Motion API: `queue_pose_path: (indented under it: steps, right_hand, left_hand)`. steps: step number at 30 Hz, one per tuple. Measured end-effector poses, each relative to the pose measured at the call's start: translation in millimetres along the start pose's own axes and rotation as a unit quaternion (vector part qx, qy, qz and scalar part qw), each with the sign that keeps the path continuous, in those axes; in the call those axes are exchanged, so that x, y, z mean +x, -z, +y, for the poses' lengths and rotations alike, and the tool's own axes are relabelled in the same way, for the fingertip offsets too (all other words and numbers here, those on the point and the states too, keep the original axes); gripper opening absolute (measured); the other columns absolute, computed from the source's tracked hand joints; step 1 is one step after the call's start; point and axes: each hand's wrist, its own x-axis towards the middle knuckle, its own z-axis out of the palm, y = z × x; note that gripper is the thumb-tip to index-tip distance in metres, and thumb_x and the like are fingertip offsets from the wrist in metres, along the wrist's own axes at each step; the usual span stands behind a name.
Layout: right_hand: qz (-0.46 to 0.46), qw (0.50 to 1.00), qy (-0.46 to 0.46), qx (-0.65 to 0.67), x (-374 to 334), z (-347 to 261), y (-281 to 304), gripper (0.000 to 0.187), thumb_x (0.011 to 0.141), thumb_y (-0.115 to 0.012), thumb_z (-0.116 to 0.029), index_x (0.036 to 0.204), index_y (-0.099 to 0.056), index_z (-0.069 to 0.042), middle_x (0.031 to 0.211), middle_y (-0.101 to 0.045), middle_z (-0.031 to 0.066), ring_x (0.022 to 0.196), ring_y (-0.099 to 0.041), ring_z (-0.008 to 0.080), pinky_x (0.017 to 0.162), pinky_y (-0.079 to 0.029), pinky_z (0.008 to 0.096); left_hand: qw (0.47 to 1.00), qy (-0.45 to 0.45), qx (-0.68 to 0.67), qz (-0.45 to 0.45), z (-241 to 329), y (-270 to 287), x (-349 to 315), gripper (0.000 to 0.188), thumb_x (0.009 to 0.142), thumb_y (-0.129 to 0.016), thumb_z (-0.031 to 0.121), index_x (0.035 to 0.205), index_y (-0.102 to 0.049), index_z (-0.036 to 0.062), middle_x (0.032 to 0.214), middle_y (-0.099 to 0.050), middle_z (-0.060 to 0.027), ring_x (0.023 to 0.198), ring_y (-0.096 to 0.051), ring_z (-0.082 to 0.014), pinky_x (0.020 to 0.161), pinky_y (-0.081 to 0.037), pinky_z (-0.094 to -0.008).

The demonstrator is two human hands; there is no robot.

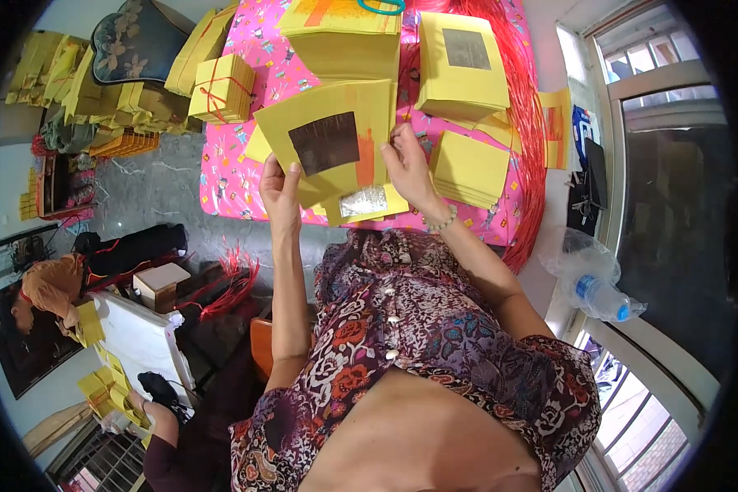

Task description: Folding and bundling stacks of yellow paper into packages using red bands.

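Note:
My left hand [280, 193] pinches the lower left edge of a yellow paper sheet [328, 102], thumb on top. The sheet has a dark square in the middle and an orange stripe on the right, and is tilted up over the table's near edge. At its right edge, my right hand [410, 168] has its fingers curled in against the paper. Beneath it lies another yellow sheet with a silver square [363, 201], partly covered. A plain yellow paper stack [470, 168] sits just right of my right hand.
The pink patterned table [246, 176] bears a tall yellow stack [340, 53], a stack with a grey square [459, 70] and a tied bundle [221, 86]. Long red strings [531, 164] hang over the right edge. Two other people handle yellow paper at a white table [143, 328], lower left.

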Motion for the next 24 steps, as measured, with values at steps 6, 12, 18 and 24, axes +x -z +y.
queue_pose_path:
  steps: [6, 12, 18, 24]
  right_hand:
    - [0.004, 0.990, 0.130, -0.049, 6.9, -0.4, 4.5, 0.024, 0.094, -0.050, -0.006, 0.116, -0.045, 0.003, 0.096, -0.057, 0.0144, 0.089, -0.058, 0.0207, 0.079, -0.047, 0.0345]
    - [-0.052, 0.995, 0.073, -0.033, -2.6, -4.1, 6.2, 0.032, 0.093, -0.051, -0.008, 0.123, -0.044, 0.002, 0.105, -0.059, 0.0168, 0.095, -0.060, 0.0267, 0.081, -0.048, 0.0378]
    - [0.015, 0.979, 0.162, -0.123, -1.4, 5.2, -0.5, 0.045, 0.090, -0.060, -0.014, 0.126, -0.040, 0.004, 0.104, -0.058, 0.0154, 0.094, -0.060, 0.0240, 0.081, -0.048, 0.0359]
    - [0.035, 0.986, 0.161, 0.012, -0.6, 6.1, -3.6, 0.061, 0.086, -0.066, -0.015, 0.133, -0.032, 0.005, 0.115, -0.052, 0.0190, 0.104, -0.055, 0.0260, 0.089, -0.046, 0.0379]
  left_hand:
    - [0.995, -0.049, 0.029, -0.078, -22.5, 1.0, 11.4, 0.040, 0.092, -0.057, -0.001, 0.131, -0.049, 0.0010, 0.122, -0.060, -0.0073, 0.110, -0.056, -0.0154, 0.097, -0.043, -0.0306]
    - [0.996, -0.023, 0.023, -0.080, -35.6, 1.5, 7.4, 0.042, 0.089, -0.060, -0.002, 0.129, -0.048, 0.0020, 0.121, -0.058, -0.0074, 0.113, -0.054, -0.0176, 0.098, -0.042, -0.0331]
    - [0.993, -0.016, 0.060, -0.097, -34.0, -7.0, 13.1, 0.038, 0.087, -0.065, 0.001, 0.122, -0.050, 0.0011, 0.115, -0.059, -0.0073, 0.109, -0.055, -0.0168, 0.096, -0.043, -0.0316]
    - [0.995, -0.016, 0.027, -0.100, -30.8, -3.9, 13.4, 0.039, 0.083, -0.070, 0.002, 0.117, -0.053, 0.0022, 0.111, -0.061, -0.0058, 0.106, -0.056, -0.0152, 0.094, -0.044, -0.0306]
